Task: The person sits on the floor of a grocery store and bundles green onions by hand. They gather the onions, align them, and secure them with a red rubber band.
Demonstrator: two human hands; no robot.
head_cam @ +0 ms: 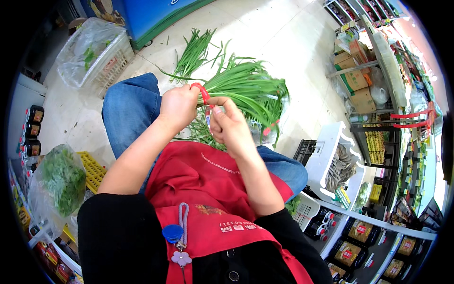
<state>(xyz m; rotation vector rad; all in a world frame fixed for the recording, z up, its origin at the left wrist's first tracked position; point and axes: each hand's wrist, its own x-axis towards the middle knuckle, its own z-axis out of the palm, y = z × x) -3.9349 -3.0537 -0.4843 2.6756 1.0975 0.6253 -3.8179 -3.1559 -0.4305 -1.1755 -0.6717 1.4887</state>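
My left hand [180, 106] is closed around the stem end of a bunch of long flat green leaves [237, 80], which look like garlic chives. A red tape band [203, 91] passes around the stems beside its fingers. At the band's lower end, my right hand [228, 124] pinches the red tape with thumb and forefinger; a tape roll [208, 119] hangs at these fingers, partly hidden. The leaves fan out to the right, over more greens in clear plastic. A smaller loose bunch [193, 53] lies on the floor beyond, and trimmed leaf bits [204, 131] lie below my hands.
A white plastic crate [113, 67] with a clear bag stands at the upper left. Bagged leafy greens [62, 181] are at the left, near a yellow crate [93, 170]. At the right are a white foam box [321, 167] of grey mushrooms and shelves with cartons [354, 80].
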